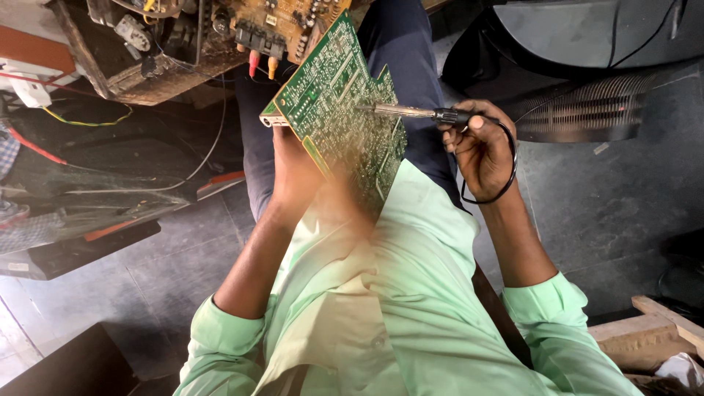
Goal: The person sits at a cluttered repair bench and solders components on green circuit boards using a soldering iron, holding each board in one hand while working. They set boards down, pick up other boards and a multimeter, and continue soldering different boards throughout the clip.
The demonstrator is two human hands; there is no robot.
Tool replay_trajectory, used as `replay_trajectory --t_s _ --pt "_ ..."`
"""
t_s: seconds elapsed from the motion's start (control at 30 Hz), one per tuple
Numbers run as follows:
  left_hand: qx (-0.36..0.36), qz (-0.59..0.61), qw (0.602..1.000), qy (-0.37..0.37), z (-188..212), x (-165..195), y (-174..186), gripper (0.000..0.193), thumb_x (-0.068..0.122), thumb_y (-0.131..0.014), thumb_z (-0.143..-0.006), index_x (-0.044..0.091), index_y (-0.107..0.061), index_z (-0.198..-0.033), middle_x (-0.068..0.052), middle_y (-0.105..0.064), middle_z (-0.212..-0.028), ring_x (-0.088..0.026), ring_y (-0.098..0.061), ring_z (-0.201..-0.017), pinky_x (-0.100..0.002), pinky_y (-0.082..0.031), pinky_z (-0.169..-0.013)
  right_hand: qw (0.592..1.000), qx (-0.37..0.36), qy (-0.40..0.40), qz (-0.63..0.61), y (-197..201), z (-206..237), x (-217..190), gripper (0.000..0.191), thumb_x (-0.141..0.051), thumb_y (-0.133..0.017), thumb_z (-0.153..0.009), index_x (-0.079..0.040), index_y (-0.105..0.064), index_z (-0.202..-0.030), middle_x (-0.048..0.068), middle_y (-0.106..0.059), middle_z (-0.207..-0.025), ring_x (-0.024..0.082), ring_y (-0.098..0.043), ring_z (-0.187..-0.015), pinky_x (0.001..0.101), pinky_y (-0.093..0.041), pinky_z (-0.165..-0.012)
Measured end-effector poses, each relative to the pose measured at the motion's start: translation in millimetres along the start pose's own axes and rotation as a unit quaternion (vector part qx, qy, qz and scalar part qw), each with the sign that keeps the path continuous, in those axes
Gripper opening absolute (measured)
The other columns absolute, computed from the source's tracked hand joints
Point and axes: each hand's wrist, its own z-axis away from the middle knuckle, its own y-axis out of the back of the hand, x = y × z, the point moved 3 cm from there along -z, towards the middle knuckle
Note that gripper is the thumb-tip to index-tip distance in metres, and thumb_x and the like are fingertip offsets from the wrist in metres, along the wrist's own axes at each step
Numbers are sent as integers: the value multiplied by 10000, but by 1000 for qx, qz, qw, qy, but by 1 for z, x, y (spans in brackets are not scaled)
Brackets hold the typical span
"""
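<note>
Pale green shirt sleeves [411, 308] fill the bottom of the view, nearest the camera. Beyond them the left hand [293, 172] is closed around the lower edge of a green circuit board [341, 103], holding it tilted up, solder side facing the camera. To the right of the circuit board, the right hand [480, 150] is curled shut around the black handle of a soldering iron [414, 112]; its metal shaft runs level, tip touching the board's upper middle. A black cord [506, 172] loops down from the handle around that hand. Above the board, farther off, a brown circuit board [282, 26] sits in a wooden frame [147, 77]. No labels or packages are legible.
</note>
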Motion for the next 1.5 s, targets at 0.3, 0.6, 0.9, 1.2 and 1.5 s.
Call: replay_trajectory --t_s 0.3,0.6,0.9,1.2,1.5 --pt "-6 -33 999 -18 1 8 0 779 58 -910 -787 -4 -413 -1384 -92 -645 -1261 -172 -638 -1137 -334 -531 -1033 998 -36 39 18 -2 2 -10 288 -140 -632 -1067 108 -622 -1211 231 -687 -938 228 -695 -797 303 -579 -722" --pt "-5 -60 998 -17 -1 25 -7 701 77 -904 -793 -5 -484 -1348 -85 -661 -1226 -160 -644 -1096 -332 -551 -984 997 -44 34 53 1 -7 -25 281 -132 -630 -1048 109 -625 -1192 238 -697 -942 236 -693 -762 313 -580 -717" --pt "-18 -81 996 -41 -4 32 -9 591 70 -871 -806 -12 -552 -1296 -73 -671 -1206 -152 -651 -1085 -322 -555 -971 998 -53 -32 -6 9 -20 -24 289 -124 -616 -1030 126 -646 -1171 249 -704 -936 222 -689 -723 295 -582 -691" --pt "0 99 995 3 -21 41 -35 483 -42 -675 -822 51 -528 -1273 -47 -669 -1165 -125 -668 -1033 -300 -563 -890 975 50 210 -51 47 -85 -129 308 -157 -608 -1029 93 -639 -1206 220 -732 -1037 231 -712 -835 246 -574 -677" --pt "-87 -67 994 10 -45 100 -78 303 -77 -573 -863 -12 -671 -1143 -69 -707 -920 -116 -638 -833 -271 -508 -701 917 72 392 -8 67 -204 -201 331 -219 -648 -1048 39 -654 -1255 167 -737 -1091 199 -697 -955 299 -568 -832"
